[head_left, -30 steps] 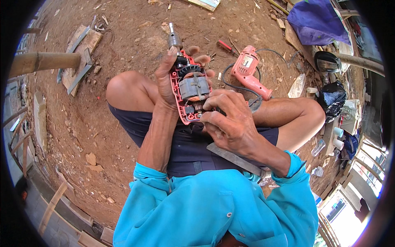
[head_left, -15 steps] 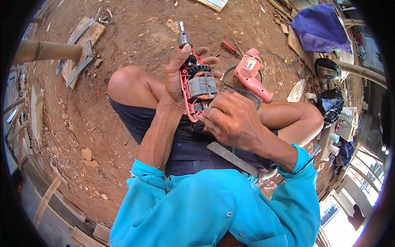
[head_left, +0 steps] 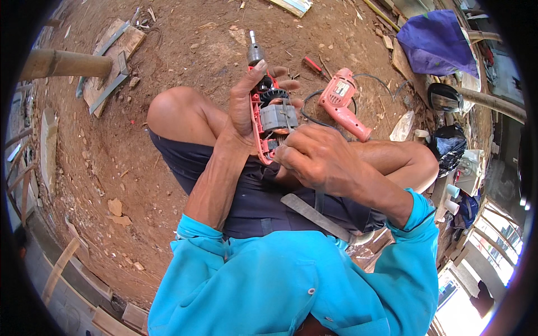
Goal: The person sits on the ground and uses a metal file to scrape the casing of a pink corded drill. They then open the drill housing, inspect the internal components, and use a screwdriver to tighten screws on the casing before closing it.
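Note:
My left hand [head_left: 242, 115] is wrapped round an opened red power drill [head_left: 278, 119], its chuck [head_left: 255, 54] pointing away from me. Inside the half housing show the grey motor core, copper windings and a dark fan. Closed fingers of my right hand [head_left: 321, 158] press at the drill's near end, beside the brushes; whatever they pinch is hidden. A second, whole pink-red drill [head_left: 340, 99] lies on the dirt beyond my right knee, its dark cord curling round it. Close to it is a red-handled screwdriver [head_left: 315, 65].
A flat knife-like blade [head_left: 314, 215] lies across my lap. Purple cloth [head_left: 434, 42], a black plastic bag [head_left: 450, 147] and cups [head_left: 451, 206] stand at the right. Wooden boards [head_left: 115, 61] and a bamboo pole [head_left: 67, 64] are at the far left.
The opened drill has shifted slightly right in the picture with my left hand. My right hand stays at its near end, its fingers moved a little.

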Motion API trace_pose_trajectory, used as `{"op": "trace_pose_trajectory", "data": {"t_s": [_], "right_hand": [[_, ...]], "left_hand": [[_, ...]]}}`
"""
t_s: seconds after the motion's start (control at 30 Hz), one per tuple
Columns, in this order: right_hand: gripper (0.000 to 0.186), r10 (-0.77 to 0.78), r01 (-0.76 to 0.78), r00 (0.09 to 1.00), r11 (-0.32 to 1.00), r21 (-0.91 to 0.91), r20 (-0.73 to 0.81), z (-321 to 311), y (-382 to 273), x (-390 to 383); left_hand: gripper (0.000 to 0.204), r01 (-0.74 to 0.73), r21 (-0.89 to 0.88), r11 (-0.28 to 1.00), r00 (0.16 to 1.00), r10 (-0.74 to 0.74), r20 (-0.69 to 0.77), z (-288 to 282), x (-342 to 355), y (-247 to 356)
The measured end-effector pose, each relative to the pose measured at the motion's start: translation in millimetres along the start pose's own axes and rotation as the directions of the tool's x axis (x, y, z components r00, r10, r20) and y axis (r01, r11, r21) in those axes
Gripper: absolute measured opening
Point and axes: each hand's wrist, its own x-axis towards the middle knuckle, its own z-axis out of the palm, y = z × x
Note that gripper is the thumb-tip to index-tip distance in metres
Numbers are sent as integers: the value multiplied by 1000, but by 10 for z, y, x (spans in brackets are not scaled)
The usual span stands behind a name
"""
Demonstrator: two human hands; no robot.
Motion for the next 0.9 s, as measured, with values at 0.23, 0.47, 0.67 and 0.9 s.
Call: {"op": "trace_pose_trajectory", "data": {"t_s": [0.23, 0.47, 0.67, 0.9], "right_hand": [[21, -20, 21, 984, 1000, -2, 178, -102, 47, 137], [14, 73, -150, 889, 979, 138, 452, -292, 172, 484], [17, 144, -265, 837, 951, 161, 528, -258, 299, 594], [18, 148, -234, 767, 971, 57, 625, -359, 167, 780]], "left_hand": [[58, -42, 159, 986, 991, 62, -119, 135, -19, -56], [59, -20, 136, 990, 990, 39, -136, 93, 16, -84], [59, -47, 130, 990, 983, 69, -173, 135, 54, -70], [58, -55, 88, 995, 987, 68, -146, 66, 65, -76]]}}
